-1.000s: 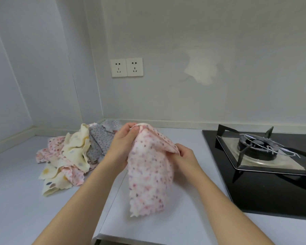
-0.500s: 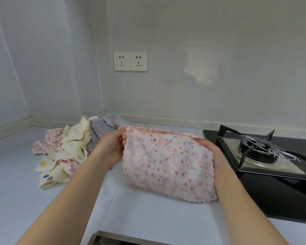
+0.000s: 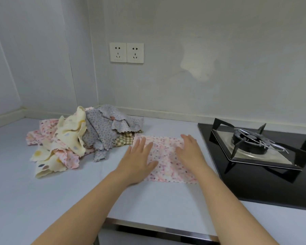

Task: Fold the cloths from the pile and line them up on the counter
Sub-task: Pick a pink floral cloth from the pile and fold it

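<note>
On bench, between cloth pile and gas hob: one pink floral cloth, held up moments ago, now laid flat. Left hand and right hand spread, palms pressing it. First item in line; pile remains unfolded.

Both forearms are bare up to the bottom edge of the picture, with no sleeves in sight. The left hand and right hand wear no gloves, rings, watch or bracelet.

Left hand, right hand flat, palms down
</note>
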`<state>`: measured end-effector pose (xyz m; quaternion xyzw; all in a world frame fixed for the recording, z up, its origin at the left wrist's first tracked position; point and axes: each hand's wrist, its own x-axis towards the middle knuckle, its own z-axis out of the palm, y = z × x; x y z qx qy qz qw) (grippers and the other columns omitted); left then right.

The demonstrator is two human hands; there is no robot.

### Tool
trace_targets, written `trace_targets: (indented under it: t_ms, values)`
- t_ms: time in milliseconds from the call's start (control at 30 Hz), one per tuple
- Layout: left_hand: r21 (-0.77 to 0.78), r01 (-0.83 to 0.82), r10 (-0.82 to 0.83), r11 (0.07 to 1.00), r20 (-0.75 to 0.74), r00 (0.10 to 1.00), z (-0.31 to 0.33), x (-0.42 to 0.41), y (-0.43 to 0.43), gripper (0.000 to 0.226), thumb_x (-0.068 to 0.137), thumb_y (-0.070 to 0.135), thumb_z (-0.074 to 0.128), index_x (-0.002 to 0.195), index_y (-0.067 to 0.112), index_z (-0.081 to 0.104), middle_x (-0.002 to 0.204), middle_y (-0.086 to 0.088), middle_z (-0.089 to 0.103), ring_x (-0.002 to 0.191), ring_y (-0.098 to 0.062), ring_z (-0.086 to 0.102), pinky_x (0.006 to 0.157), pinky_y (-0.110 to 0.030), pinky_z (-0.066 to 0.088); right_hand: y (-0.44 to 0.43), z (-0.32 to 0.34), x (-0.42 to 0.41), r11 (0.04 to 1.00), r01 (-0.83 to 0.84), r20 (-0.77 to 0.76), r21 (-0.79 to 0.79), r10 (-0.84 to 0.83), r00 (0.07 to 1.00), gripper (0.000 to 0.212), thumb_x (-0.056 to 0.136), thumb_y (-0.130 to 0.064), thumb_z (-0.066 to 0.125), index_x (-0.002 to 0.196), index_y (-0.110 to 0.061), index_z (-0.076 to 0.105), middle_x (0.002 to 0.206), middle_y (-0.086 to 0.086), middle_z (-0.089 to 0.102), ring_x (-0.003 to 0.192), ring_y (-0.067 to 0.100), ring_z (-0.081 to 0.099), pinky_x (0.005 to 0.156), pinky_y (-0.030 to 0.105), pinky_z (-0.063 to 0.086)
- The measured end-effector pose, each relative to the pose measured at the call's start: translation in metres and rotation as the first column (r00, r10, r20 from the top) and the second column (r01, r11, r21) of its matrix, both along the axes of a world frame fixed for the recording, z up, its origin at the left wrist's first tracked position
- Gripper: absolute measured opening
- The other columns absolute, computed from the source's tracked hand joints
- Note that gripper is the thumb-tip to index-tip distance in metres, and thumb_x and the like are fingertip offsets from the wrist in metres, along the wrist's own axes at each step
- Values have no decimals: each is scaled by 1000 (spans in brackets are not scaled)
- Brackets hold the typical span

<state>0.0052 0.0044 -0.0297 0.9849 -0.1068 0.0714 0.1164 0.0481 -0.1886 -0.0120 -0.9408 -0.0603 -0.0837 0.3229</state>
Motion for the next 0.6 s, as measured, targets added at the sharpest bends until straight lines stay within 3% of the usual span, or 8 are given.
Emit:
trace_targets:
  t_ms: [100,200,233,300,367,467,600]
  values:
    - [124,30,-2,992,-223,975,-3,0,1,66,98,57,17,152,27,-5,158,-1,-18,145,-19,-17,118,-44,-8,-1,-8,-10,925,-129,-234,-357,45,971,59,102,-44,26,154,-24,5,160,10,-7,146,34,-10,117,47,-3]
    - [136,43,-5,990,-267,964,4,-8,4,66,98,58,15,152,27,-6,158,0,-18,145,-18,-17,117,-48,-10,-10,-11,-33,879,-229,-252,-418,130,959,60,101,-50,21,153,-27,4,160,9,-10,146,31,-14,117,45,-8]
    - [128,55,-25,990,-225,974,4,-12,4,66,97,58,18,153,26,-2,159,0,-12,146,-19,-12,117,-48,-7,-15,-10,-42,894,-241,-229,-378,162,960,61,101,-50,24,153,-27,5,160,8,-9,147,29,-13,118,43,-7]
    - [91,101,-100,991,-16,995,4,-24,8,66,95,60,30,149,23,24,154,1,23,143,-18,17,116,-40,13,-25,-8,-58,920,-244,-130,-305,214,968,62,99,-49,33,153,-25,13,161,3,-2,148,22,-7,119,39,-4]
    - [48,217,-222,975,150,963,8,-36,12,50,88,61,46,124,27,51,119,10,51,112,-9,46,93,-25,36,-34,-5,-71,925,-240,-8,-296,249,969,60,97,-49,41,149,-22,27,159,-1,16,146,17,11,118,35,10]
    - [25,346,-345,938,181,921,11,-49,8,22,92,43,54,97,23,59,94,11,54,86,-7,48,71,-24,40,-36,-3,-85,899,-287,40,-330,317,948,56,91,-54,50,138,-25,41,143,-9,39,131,11,36,108,33,28]
    - [-160,226,-169,961,310,936,4,-55,-5,14,97,33,48,89,22,47,78,10,55,70,-13,50,58,-25,35,-25,-5,-93,876,-279,60,-394,328,943,51,87,-50,54,132,-29,45,134,-12,47,121,12,45,97,31,37]
